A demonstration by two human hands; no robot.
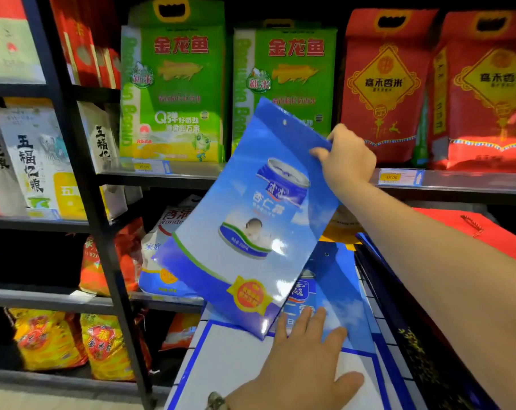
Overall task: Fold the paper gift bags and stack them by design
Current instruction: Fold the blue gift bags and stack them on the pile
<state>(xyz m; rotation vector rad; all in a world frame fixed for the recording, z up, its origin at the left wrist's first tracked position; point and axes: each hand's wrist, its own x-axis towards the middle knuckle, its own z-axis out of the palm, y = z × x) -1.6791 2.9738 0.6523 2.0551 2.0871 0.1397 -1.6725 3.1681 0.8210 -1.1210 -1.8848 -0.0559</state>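
The flattened blue gift bag is hanging tilted in the air, its lower corner close over a matching blue bag lying flat. The right hand is pinching its top edge, fingers curled. The left hand is pressing the lying bag, fingers spread. A red bag is lying beside them; green rice sacks are standing behind.

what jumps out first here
A flat blue gift bag printed with a can, held up mid-frame by the right hand at its top corner. Below it the left hand lies flat on matching blue bags; green sacks and red sacks fill the shelf behind.
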